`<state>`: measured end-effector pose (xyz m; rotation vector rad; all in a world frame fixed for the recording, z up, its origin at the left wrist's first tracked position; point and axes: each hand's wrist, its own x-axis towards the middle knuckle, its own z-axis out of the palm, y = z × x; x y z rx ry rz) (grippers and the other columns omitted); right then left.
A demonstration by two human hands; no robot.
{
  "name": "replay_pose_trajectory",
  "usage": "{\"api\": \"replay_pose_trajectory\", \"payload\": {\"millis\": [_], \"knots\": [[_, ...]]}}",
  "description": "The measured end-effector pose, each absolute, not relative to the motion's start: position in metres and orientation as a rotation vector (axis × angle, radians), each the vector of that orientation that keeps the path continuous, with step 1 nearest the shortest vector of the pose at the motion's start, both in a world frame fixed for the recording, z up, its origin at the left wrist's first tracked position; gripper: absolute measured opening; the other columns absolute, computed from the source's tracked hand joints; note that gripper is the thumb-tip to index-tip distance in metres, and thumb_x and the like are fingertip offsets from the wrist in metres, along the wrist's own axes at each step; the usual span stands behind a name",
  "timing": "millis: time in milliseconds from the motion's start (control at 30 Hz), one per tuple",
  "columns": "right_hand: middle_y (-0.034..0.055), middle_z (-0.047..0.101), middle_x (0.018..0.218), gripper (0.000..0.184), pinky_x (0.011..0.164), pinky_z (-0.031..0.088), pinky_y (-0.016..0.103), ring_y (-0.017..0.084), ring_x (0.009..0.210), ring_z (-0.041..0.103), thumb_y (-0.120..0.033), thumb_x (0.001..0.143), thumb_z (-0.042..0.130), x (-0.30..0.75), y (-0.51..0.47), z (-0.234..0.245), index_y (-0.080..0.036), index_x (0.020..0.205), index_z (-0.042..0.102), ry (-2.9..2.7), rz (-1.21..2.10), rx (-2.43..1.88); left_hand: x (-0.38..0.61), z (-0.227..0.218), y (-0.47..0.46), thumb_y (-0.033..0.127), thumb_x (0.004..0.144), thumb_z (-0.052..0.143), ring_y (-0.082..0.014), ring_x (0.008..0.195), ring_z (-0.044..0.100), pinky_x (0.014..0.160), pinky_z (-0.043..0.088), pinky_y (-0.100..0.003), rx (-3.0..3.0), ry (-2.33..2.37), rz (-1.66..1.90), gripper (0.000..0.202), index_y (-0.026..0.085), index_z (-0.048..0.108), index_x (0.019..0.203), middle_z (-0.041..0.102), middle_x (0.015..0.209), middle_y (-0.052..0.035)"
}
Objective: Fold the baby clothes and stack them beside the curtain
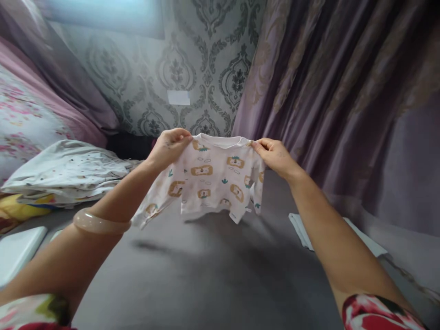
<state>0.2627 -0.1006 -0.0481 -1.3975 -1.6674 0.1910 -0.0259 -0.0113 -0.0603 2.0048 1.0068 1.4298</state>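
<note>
Both hands hold a tiny white long-sleeved baby shirt [209,176] up in the air above the grey bed surface [206,275], spread flat and facing out. The left hand [169,147] pinches one shoulder and the right hand [275,156] pinches the other, fingers closed on the cloth. The shirt is printed with tan lion faces and small green marks, its sleeves drooping, with folded laundry [65,172] lying off to the left.

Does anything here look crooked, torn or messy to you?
Nothing looks damaged or spilled. The little printed shirt, pinched at its shoulders by the left hand and right hand, hangs unevenly: one sleeve trails out to the picture's left, while the other is bunched up. The pale bedding at left lies in a loose, rumpled heap.
</note>
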Motion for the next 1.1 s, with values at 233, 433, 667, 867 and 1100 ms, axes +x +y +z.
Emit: {"api": "replay_pose_trajectory", "payload": {"millis": [233, 433, 667, 867, 1100], "knots": [[0.0077, 0.064, 0.098, 0.040, 0.068, 0.042, 0.028, 0.021, 0.088, 0.059, -0.050, 0.097, 0.036, 0.242, -0.111, -0.057, -0.023, 0.102, 0.065, -1.703, -0.549, -1.511, -0.027, -0.078, -0.030, 0.036, 0.094, 0.042, -0.0192, 0.081, 0.058, 0.066, 0.040, -0.027, 2.430, 1.526, 1.591, 0.029, 0.023, 0.062, 0.111, 0.056, 0.098, -0.0076], [0.0045, 0.064, 0.092, 0.042, 0.061, 0.041, 0.023, 0.015, 0.081, 0.061, -0.047, 0.100, 0.031, 0.244, -0.148, -0.063, -0.021, 0.111, 0.062, -1.834, -0.878, -1.467, -0.062, -0.091, -0.050, 0.041, 0.095, 0.042, -0.0156, 0.075, 0.059, 0.061, 0.042, -0.024, 2.680, 1.521, 1.729, 0.033, 0.021, 0.063, 0.111, 0.060, 0.090, -0.0068], [0.0019, 0.069, 0.090, 0.027, 0.066, 0.048, 0.025, 0.015, 0.079, 0.063, -0.042, 0.095, 0.050, 0.236, -0.221, -0.023, -0.022, 0.102, 0.068, -1.965, -0.581, -1.250, -0.113, -0.035, -0.130, 0.046, 0.091, 0.053, -0.0126, 0.080, 0.060, 0.074, 0.052, -0.024, 2.880, 1.180, 1.792, 0.026, 0.034, 0.065, 0.111, 0.063, 0.094, 0.0022], [-0.0012, 0.066, 0.068, 0.039, 0.042, 0.038, 0.022, 0.012, 0.053, 0.056, -0.058, 0.084, 0.059, 0.237, -0.228, -0.005, -0.023, 0.096, 0.072, -1.919, 0.370, -1.549, -0.120, -0.010, -0.125, 0.057, 0.081, 0.060, -0.0133, 0.064, 0.059, 0.055, 0.050, -0.025, 2.486, 1.223, 1.232, 0.035, 0.025, 0.072, 0.091, 0.066, 0.074, 0.0063], [0.0010, 0.066, 0.070, 0.040, 0.052, 0.038, 0.023, 0.014, 0.063, 0.057, -0.053, 0.085, 0.054, 0.260, -0.130, -0.127, -0.017, 0.084, 0.072, -2.101, 0.756, -1.722, -0.083, -0.142, -0.011, 0.051, 0.083, 0.053, -0.0185, 0.076, 0.063, 0.066, 0.048, -0.025, 2.391, 0.982, 0.362, 0.042, 0.014, 0.074, 0.088, 0.072, 0.081, -0.0032]]}}
